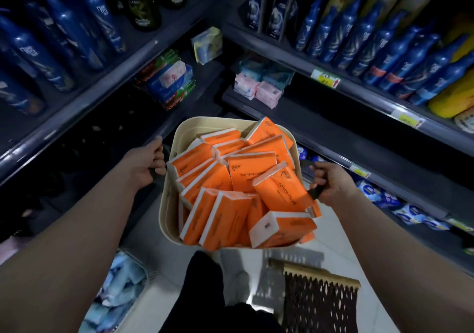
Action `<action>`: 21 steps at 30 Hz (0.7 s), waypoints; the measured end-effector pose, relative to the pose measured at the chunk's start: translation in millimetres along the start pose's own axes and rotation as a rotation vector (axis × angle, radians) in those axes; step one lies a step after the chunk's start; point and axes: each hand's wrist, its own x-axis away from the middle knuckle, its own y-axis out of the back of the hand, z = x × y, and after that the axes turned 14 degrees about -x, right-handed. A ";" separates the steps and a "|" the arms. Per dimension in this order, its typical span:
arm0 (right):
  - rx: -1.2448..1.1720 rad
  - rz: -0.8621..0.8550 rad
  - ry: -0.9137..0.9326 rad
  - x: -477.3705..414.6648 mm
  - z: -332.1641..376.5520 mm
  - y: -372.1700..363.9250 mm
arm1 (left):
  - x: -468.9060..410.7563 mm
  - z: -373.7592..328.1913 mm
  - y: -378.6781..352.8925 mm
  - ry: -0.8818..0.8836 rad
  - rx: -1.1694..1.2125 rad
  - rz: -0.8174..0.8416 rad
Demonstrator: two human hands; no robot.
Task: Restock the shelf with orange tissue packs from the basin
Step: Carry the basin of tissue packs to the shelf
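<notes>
Packs (218, 178): orange with white ends, heaped every way inside the basin and rising to its rim; one near the right side reads "COTTON TISSUE".
Left shelves (77, 117): dark tiers running up the left side of the view.
Right shelves (359, 94): dark tiers along the right, meeting the left ones at a corner beyond the basin.
Floor (256, 268): pale tiles, seen below the basin.
Basin (164, 209): beige, square with rounded corners, held by both handles in front of the corner, between the two runs of shelves and above the floor.
Blue bottles (64, 25): rows on the upper left tier; a like row stands on the upper right tier.
Crate (320, 304): dark mesh under a wooden rail, on the floor at lower right.
Bin (120, 281): lower left, holding blue and white wrapped goods, blurred.
Leg (202, 281): dark trousers, below the basin's near edge.
Yellow bags (456, 89): far right, upper tier, beside the bottles.
Shampoo (272, 4): two dark "CLEAR" bottles, upright at the top of the right shelves.
Toothpaste boxes (169, 86): stacked on a lower left tier near the corner.
Pink wraps (256, 89): on the right middle tier, near the corner.
Left grip (147, 163): fingers curled round the dark handle on the basin's left side.
Right grip (331, 184): fingers curled round the dark handle on the basin's right side.
Price tag (325, 77): yellow and white, on the upper right shelf edge.
</notes>
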 end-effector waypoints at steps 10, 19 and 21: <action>-0.039 -0.040 0.039 -50.4 29.5 -53.6 | -75.0 -65.8 -19.4 0.035 -0.051 0.017; -0.041 -0.047 0.050 -86.9 48.3 -84.1 | -119.3 -88.9 -31.3 0.036 -0.042 0.003; -0.024 -0.044 0.046 -95.4 51.5 -89.2 | -126.9 -89.3 -33.3 0.041 -0.035 -0.018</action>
